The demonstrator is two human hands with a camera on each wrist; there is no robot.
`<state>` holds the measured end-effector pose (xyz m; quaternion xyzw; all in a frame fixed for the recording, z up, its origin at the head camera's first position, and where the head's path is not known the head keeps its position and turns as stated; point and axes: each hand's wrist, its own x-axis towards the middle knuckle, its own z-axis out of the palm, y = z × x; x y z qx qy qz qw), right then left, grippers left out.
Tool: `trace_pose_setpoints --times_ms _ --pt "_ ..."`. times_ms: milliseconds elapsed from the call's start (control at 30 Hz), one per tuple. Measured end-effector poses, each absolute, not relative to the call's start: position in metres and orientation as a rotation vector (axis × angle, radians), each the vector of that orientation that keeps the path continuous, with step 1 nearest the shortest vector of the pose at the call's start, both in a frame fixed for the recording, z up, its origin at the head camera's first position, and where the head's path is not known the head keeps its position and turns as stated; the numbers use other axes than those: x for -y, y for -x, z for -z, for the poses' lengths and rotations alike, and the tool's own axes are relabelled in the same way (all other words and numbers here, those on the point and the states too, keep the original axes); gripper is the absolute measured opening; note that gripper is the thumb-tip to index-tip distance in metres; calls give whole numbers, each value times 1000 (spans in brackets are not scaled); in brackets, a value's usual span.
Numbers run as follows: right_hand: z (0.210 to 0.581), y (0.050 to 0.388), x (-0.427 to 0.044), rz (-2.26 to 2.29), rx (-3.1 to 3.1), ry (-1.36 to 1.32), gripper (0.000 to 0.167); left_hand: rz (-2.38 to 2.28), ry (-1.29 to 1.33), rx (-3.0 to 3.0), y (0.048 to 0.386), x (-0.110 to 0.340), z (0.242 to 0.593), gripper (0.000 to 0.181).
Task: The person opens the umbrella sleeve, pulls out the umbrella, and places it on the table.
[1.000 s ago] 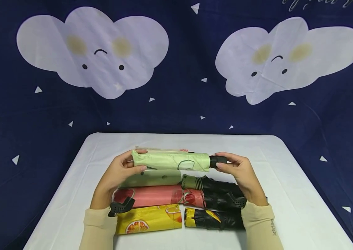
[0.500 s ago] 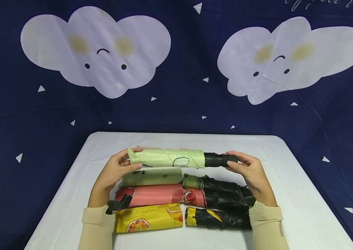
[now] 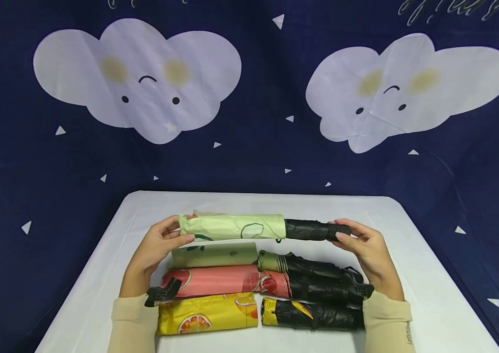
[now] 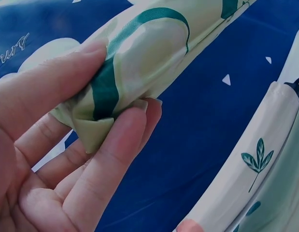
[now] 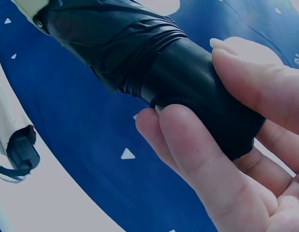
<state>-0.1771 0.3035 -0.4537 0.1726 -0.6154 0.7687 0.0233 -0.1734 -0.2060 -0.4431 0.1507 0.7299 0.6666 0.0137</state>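
Observation:
Above the table a folded umbrella (image 3: 307, 229) is partly out of its pale green sleeve (image 3: 227, 227); its black canopy and handle show on the right. My left hand (image 3: 154, 247) pinches the sleeve's closed end, which crumples between thumb and fingers in the left wrist view. My right hand (image 3: 370, 250) grips the umbrella's black handle (image 5: 197, 87) between thumb and fingers. The part of the umbrella inside the sleeve is hidden.
Below lie a green sleeve (image 3: 214, 255), a red sleeve (image 3: 214, 281) and a yellow orange-print sleeve (image 3: 205, 315), beside several black folded umbrellas (image 3: 320, 315). A cream, leaf-printed sleeved umbrella (image 4: 255, 154) lies behind the held one on the white table (image 3: 430, 314).
My right hand has moved right, drawing the black umbrella farther out of the pale green sleeve. My left hand, still on the sleeve's end, has shifted slightly left.

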Motion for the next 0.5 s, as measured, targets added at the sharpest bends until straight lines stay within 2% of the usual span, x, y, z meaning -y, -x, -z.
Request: trace_pose_setpoints --times_ms 500 --pt "466 175 -340 -2441 1811 -534 38 -2159 -440 -2215 179 225 459 42"
